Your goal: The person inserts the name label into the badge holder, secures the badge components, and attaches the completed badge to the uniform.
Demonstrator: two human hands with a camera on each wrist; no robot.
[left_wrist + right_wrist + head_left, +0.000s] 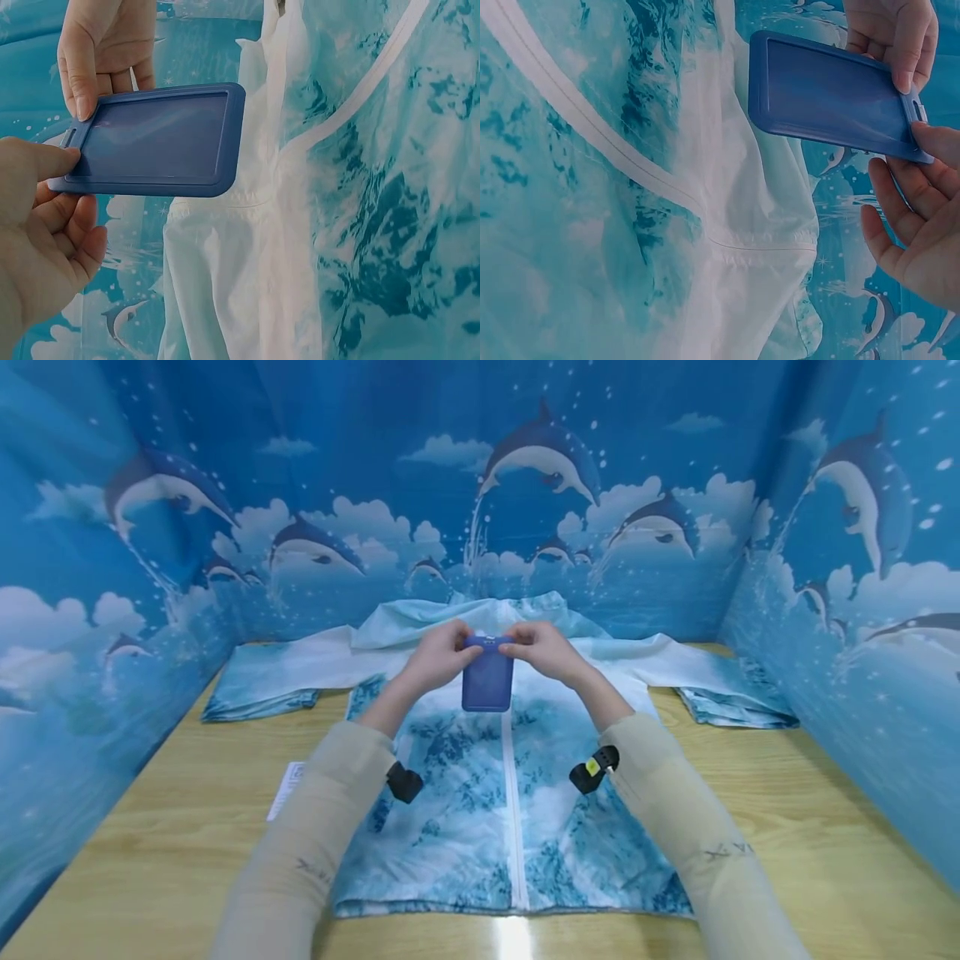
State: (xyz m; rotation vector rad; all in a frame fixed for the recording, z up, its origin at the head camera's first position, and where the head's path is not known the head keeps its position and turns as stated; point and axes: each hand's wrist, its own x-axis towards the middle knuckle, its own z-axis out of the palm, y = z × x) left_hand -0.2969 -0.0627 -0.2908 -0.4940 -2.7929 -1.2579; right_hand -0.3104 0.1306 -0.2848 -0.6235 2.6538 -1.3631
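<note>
A blue badge holder (487, 681) with a framed window hangs upright between both hands, above a jacket. My left hand (441, 656) pinches its upper left corner between thumb and fingers; my right hand (545, 652) pinches the upper right corner. In the left wrist view, the left thumb lies across the slotted end of the badge holder (157, 142). The right wrist view shows the right hand (922, 217) at that same end of the badge holder (829, 94). Beneath lies the white and teal jacket (450, 827), front up, its white zipper (513, 810) running down the middle and sleeves spread sideways.
The jacket lies on a wooden table (165, 827). A white card with print (285, 789) lies left of it, partly covered by the left forearm. A blue dolphin-print curtain (420, 460) encloses the table at the back and both sides.
</note>
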